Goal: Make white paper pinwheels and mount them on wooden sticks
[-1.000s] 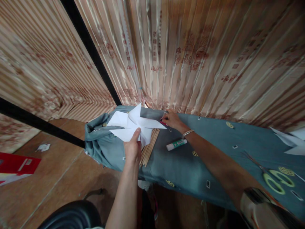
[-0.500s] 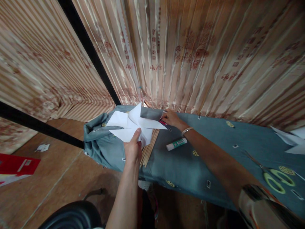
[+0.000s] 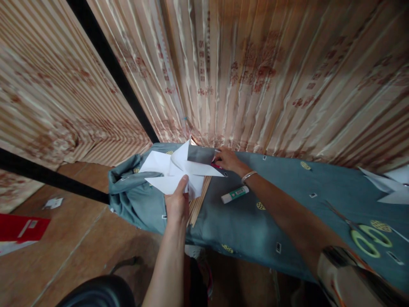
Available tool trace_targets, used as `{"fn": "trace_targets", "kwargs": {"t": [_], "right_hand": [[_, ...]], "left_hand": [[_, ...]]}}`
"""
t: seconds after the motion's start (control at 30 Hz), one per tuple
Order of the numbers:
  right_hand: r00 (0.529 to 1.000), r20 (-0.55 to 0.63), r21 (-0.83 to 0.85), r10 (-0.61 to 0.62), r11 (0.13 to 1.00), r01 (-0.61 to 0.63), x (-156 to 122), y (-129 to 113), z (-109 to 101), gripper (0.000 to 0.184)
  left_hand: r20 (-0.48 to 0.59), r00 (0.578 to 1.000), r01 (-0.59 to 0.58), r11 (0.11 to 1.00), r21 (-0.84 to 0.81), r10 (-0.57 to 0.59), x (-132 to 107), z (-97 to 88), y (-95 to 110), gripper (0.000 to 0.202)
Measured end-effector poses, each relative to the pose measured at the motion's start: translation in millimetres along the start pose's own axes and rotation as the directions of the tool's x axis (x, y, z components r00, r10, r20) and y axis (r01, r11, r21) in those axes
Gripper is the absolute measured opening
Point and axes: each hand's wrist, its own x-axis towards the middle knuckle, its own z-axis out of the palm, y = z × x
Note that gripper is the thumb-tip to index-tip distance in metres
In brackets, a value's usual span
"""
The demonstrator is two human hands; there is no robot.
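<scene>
Teal cloth (image 3: pixel 230 226), left fingers (image 3: pixel 182 184) tight on pinwheel (image 3: pixel 179 167)

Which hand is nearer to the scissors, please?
Right: the right hand is left of and beyond the scissors; the left hand, holding the paper pinwheel, is farther left.

Holding a white paper pinwheel (image 3: pixel 179 167) in left grip (image 3: pixel 176 204), toward worktop's (image 3: pixel 287 175) left edge; touching something pink (image 3: pixel 217 166), far edge, with right grip (image 3: pixel 227 159).
</scene>
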Motion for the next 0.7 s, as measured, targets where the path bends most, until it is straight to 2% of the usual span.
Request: {"fn": "trace_targets", "kwargs": {"t": [0.17,0.4,0.7], "right_hand": [[1.000,0.025,-0.092,0.008,0.996,-0.005,-3.4,-3.6,-6.8,0.021],[0.998,0.049,-0.195,-0.038,0.980,0.047,-5.7,-13.6,-15.6,0.021],[0.999,0.013,-0.171,-0.038,0.984,0.039,-6.8,-18.1,-13.5,0.024]], "left_hand": [[0.004,1.000,-0.001,1.000,0.003,0.001,-0.6,0.7,0.0,0.047],[-0.002,1.000,0.005,1.000,0.014,-0.005,-0.8,-0.6,-1.1,0.049],[-0.001,1.000,0.012,1.000,0.016,-0.012,-1.2,-0.9,-2.5,0.047]]}}
